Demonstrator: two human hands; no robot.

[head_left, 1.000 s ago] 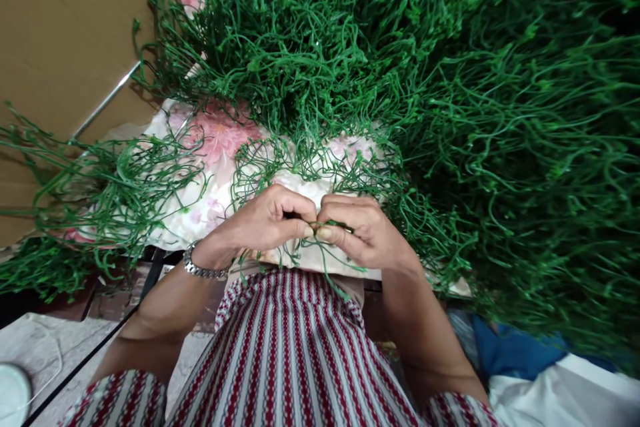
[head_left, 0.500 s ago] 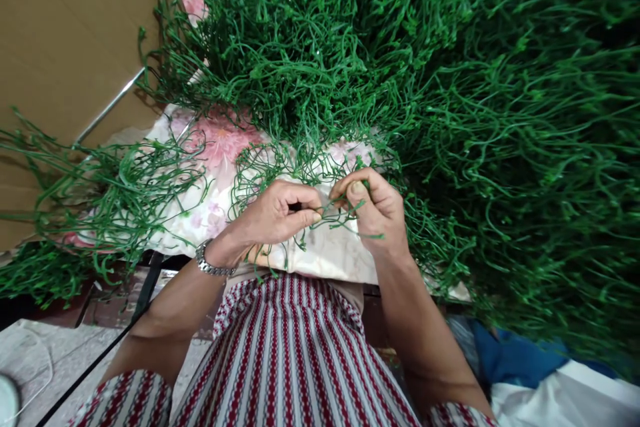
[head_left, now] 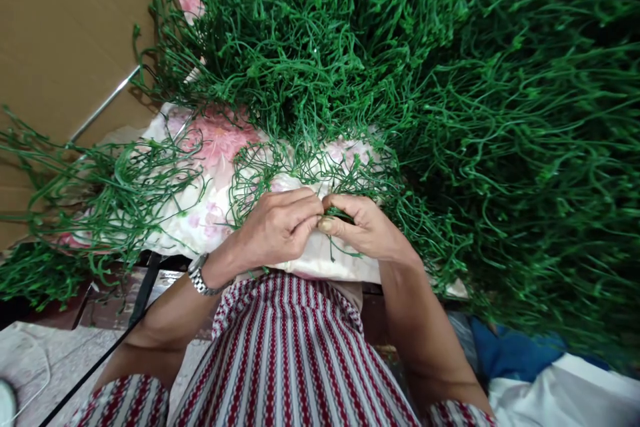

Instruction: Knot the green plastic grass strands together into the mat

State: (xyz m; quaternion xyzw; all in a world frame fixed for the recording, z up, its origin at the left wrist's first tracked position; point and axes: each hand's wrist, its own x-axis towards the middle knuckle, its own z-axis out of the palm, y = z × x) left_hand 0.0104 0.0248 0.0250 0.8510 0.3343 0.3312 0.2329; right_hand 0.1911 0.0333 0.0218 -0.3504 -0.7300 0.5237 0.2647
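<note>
While the green pile (head_left: 320, 47) fills the back and right of the view, the cardboard (head_left: 65, 33) stands at the far left, and the cloth (head_left: 195, 223) reaches from under the greens to the person's striped shirt (head_left: 285, 353). The bunch (head_left: 120, 180) lies on the cloth's left side, apart from the pile. For work this fine, a light pinch would likely serve best, since the thin stems (head_left: 341, 212) at the right fingers look easy to bruise; low, close hands over the cloth's front should help steadiness. Both arms (head_left: 165, 319) slant inward, and the hands meet in the middle, backs upward, fingertips touching or nearly so. The left hand (head_left: 280, 227) is curled narrow, thumb against forefinger; what it grips cannot be told. The right hand (head_left: 363, 223) bends thumb and forefinger into a narrow loop with stems inside; whether its tips pinch them is unclear. The watch (head_left: 200, 277) circles the left wrist. Smallest, one strand hangs below the right thumb.
</note>
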